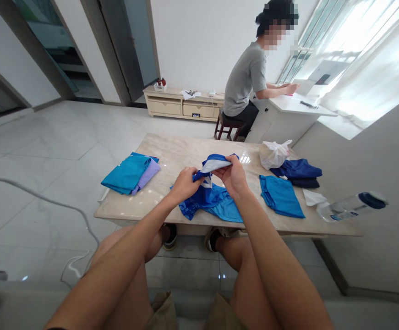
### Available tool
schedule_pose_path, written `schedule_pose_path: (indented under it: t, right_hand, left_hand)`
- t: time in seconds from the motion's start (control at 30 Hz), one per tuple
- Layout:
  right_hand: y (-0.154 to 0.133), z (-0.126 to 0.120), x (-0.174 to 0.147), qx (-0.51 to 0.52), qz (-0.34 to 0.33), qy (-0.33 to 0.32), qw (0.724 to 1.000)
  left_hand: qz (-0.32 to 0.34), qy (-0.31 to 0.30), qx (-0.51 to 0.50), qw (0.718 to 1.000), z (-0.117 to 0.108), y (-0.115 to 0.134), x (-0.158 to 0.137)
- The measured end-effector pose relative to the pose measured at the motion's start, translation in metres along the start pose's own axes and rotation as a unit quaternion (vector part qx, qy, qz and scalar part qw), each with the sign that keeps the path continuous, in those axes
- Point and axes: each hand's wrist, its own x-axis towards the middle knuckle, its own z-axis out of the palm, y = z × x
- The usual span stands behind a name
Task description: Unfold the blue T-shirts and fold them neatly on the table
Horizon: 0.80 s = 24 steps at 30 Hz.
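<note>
A blue garment (208, 199), bright blue with lighter blue and a white print, lies bunched near the table's front edge. Its upper part is lifted between my hands, where a pale inner side shows. My left hand (186, 184) is closed on the left end of the raised fabric. My right hand (232, 176) pinches the other end between thumb and fingers, palm turned up. The rest of the cloth drapes onto the marble-look table (172, 149); whether it is a shirt or shorts I cannot tell.
Folded teal cloth (128, 173) lies over lilac cloth (147, 176) at left. On the right are folded blue cloth (281, 195), navy clothes (297, 172), a plastic bag (275, 154), paper (313, 197) and a lying water bottle (352, 207). Beyond, a person (245, 78) sits at a white desk.
</note>
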Motion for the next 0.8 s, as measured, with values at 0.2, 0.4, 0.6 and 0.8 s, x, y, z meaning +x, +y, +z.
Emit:
schedule_pose_path:
  t: [0.2, 0.4, 0.6, 0.8]
  right_hand:
    - [-0.004, -0.016, 0.003, -0.067, -0.022, 0.002, 0.997]
    - [0.004, -0.025, 0.011, -0.218, -0.118, 0.05, 0.967]
    - [0.0, -0.027, 0.017, -0.371, -0.361, 0.13, 0.846]
    - [-0.001, -0.018, 0.01, -0.353, -0.267, 0.101, 0.891]
  left_hand:
    - [-0.156, -0.106, -0.374, 0.908, -0.004, 0.029, -0.003]
    - [-0.146, -0.076, -0.333, 0.928, -0.011, 0.03, 0.0]
    - [-0.081, -0.048, -0.215, 0.972, -0.015, 0.012, 0.0]
    - [-0.081, -0.059, -0.248, 0.964, -0.012, 0.008, -0.006]
